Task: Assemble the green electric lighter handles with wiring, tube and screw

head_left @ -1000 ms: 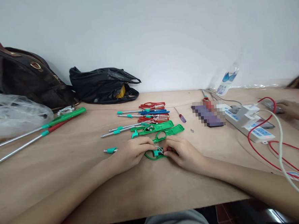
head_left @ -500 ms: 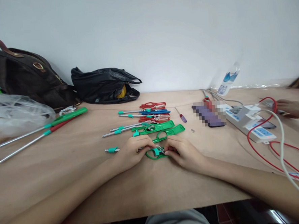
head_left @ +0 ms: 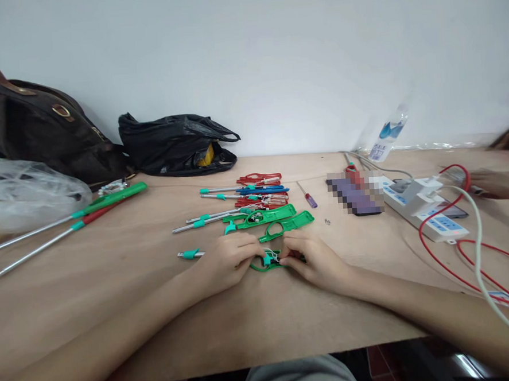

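Note:
Both my hands rest on a tan table [head_left: 126, 290] around a green plastic handle shell [head_left: 267, 263] with a teal part and white wires in it. My left hand [head_left: 226, 261] is closed on the shell's left end, where a metal tube with a teal collar [head_left: 189, 254] sticks out to the left. The fingertips of my right hand [head_left: 313, 259] pinch the shell's right end. Just beyond lie two more green handle shells [head_left: 282, 222], apart from my fingers.
Red and blue handle parts with metal tubes [head_left: 258, 191] lie behind, with a small screwdriver [head_left: 307, 196] and a tiny screw [head_left: 326, 222]. Long green and red rods [head_left: 83, 215], bags and plastic lie left. At right: a power strip [head_left: 428, 211], red and white cables, another person's hand [head_left: 499, 184].
My hands have stayed on the green shell, with only slight finger shifts. The other person's hand at the right edge has drawn back a little.

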{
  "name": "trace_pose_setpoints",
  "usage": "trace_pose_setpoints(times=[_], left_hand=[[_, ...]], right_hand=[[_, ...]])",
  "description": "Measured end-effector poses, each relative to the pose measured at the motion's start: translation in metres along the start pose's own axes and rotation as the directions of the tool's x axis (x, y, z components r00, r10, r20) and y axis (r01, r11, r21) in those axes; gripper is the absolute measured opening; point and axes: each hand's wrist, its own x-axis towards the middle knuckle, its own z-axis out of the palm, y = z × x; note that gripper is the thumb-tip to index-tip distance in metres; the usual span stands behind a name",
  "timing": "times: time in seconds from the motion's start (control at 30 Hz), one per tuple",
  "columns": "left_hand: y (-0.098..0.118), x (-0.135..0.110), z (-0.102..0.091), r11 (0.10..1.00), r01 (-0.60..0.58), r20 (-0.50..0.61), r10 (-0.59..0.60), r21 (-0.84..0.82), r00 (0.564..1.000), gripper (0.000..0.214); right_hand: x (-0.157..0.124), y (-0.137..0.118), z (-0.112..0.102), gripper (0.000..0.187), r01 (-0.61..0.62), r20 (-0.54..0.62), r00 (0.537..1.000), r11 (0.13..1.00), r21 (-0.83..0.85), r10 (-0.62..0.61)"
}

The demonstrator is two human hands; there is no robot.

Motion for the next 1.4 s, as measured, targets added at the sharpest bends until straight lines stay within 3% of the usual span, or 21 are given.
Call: trace_pose_setpoints(times=[0.13,0.27,0.43,0.63,0.73,0.83,1.0,1.1,1.17,1.4], left_hand=[[0.008,0.001,-0.004,0.976,-0.087,0.030,0.083,0.201,0.996,0.028],[0.015,0.001,-0.005,0.952,-0.124,0.084,0.105,0.281,0.991,0.031],[0.017,-0.003,0.001,0.903,-0.185,0.111,0.154,0.389,0.982,0.033],[0.022,-0.008,0.006,0.827,-0.270,0.146,0.228,0.492,0.963,0.030],[0.025,-0.009,0.005,0.826,-0.279,0.151,0.235,0.490,0.960,0.032],[0.024,-0.008,0.002,0.865,-0.253,0.126,0.220,0.432,0.967,0.030],[0.013,-0.004,-0.006,0.995,-0.048,0.009,0.048,0.091,0.999,0.027],[0.007,-0.001,-0.008,0.980,0.107,-0.014,-0.111,-0.170,0.994,0.026],[0.005,0.000,-0.008,0.954,0.169,-0.010,-0.177,-0.246,0.984,0.024],[0.000,-0.001,-0.011,0.966,0.181,-0.016,-0.187,-0.184,0.982,0.021]], right_hand=[[-0.001,0.001,0.000,0.024,0.046,-0.020,0.999,0.998,-0.044,-0.047],[-0.002,0.004,0.001,0.018,0.187,-0.009,0.981,0.962,-0.199,-0.193],[-0.006,0.008,0.005,0.026,0.398,0.013,0.891,0.768,-0.502,-0.453],[-0.016,0.008,0.006,0.023,0.504,0.175,0.835,0.598,-0.623,-0.521],[-0.017,0.007,0.002,0.022,0.496,0.177,0.849,0.636,-0.591,-0.497],[-0.013,0.008,0.000,0.020,0.413,0.084,0.900,0.776,-0.476,-0.428],[-0.009,0.011,0.000,0.013,0.266,-0.005,0.960,0.925,-0.272,-0.278],[-0.010,0.011,0.000,0.015,0.268,0.020,0.962,0.927,-0.264,-0.272],[-0.010,0.011,0.001,0.020,0.297,0.039,0.953,0.910,-0.290,-0.299],[-0.009,0.010,0.001,0.019,0.321,0.051,0.945,0.887,-0.333,-0.323]])
